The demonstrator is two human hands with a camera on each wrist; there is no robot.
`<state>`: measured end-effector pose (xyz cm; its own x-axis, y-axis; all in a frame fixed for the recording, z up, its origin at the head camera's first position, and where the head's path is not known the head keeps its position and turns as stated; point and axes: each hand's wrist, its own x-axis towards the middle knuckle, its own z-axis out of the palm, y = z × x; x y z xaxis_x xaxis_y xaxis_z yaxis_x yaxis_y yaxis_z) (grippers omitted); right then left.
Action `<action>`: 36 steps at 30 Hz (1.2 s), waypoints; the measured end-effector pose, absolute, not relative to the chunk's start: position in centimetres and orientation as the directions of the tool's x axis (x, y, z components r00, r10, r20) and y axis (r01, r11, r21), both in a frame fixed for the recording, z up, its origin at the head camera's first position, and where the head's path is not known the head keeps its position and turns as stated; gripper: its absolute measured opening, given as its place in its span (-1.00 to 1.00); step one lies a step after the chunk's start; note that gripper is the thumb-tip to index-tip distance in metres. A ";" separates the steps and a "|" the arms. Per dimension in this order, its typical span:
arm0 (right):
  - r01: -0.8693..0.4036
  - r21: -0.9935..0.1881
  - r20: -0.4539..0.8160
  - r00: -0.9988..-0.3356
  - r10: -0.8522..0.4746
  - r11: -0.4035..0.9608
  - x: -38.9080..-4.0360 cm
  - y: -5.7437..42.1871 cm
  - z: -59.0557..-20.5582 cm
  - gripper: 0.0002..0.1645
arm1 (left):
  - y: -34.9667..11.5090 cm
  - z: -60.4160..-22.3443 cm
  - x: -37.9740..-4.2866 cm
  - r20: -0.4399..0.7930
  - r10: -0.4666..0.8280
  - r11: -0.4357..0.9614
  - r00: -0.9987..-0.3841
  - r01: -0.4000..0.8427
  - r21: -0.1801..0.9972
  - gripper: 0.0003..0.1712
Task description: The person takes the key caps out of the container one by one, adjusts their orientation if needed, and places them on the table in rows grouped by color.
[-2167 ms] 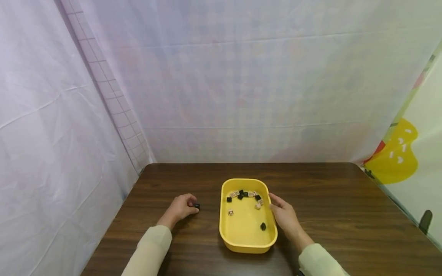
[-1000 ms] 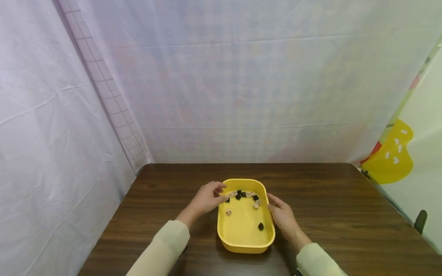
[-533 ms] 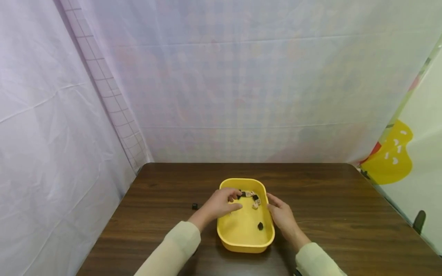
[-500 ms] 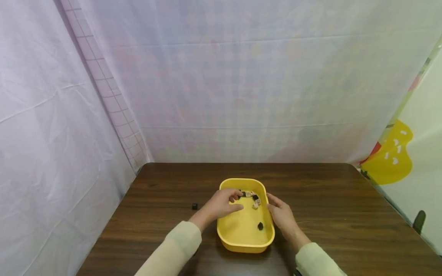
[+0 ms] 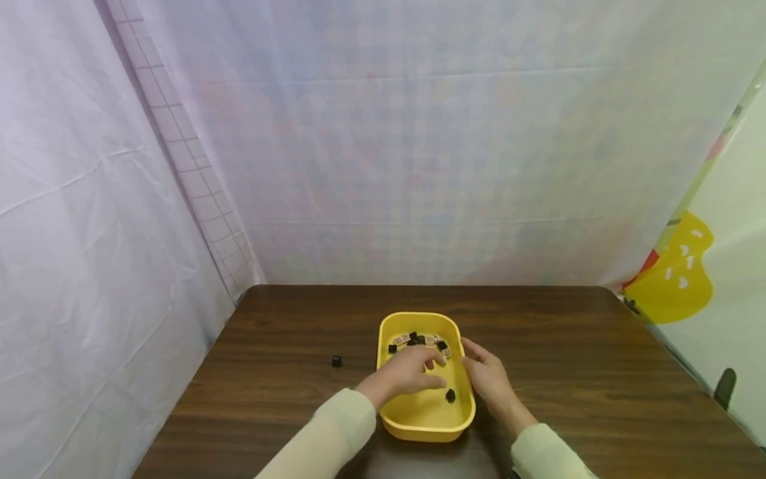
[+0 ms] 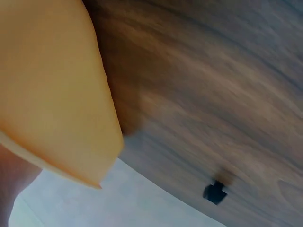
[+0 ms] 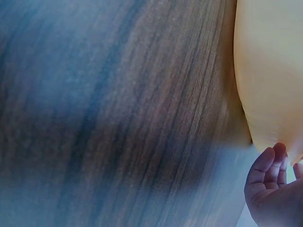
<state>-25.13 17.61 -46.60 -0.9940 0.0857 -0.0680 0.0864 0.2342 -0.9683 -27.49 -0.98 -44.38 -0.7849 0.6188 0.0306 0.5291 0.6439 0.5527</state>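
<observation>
A yellow plastic tub stands on the brown table, holding several small black and pale cubes, the pale ones with dark markings. Most lie along its far end, among them a black cube; another dark piece lies nearer me. My left hand is inside the tub, thumb and fingers apart, fingertips beside the pale pieces on the right; no cube shows between them. My right hand holds the tub's right side, its fingers against the outer wall and its thumb at the rim.
A lone black cube sits on the table, left of the tub; the left wrist view shows it as a dark notched shape. White curtains hang behind and at the left. A yellow printed shape shows at the right.
My left hand let go of the black cube on the table, then reached right into the tub, across to the pale pieces. My right hand has stayed at the tub's side.
</observation>
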 end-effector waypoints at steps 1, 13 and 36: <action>0.088 -0.970 -0.070 -0.994 0.086 0.226 -25.1 17.6 -46.6 -0.41 | -0.8 -44.5 -27.4 0.019 0.618 0.650 -0.786 0.524 0.550 -0.56; 0.070 -0.973 -0.046 -0.993 0.113 0.219 -25.1 17.6 -46.6 -0.41 | 1.6 -45.5 -26.8 -0.057 0.564 0.746 -0.824 0.479 0.462 -0.59; 0.075 -0.957 -0.046 -0.993 0.109 0.280 -25.0 17.5 -46.6 -0.41 | 2.2 -46.3 -27.1 0.019 0.595 0.733 -0.803 0.553 0.396 -0.91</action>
<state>-25.00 17.50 -46.55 -0.9930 0.1090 -0.0458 0.0749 0.2805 -0.9569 -27.08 2.20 -46.28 -0.8032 0.5955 0.0191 0.5529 0.7330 0.3964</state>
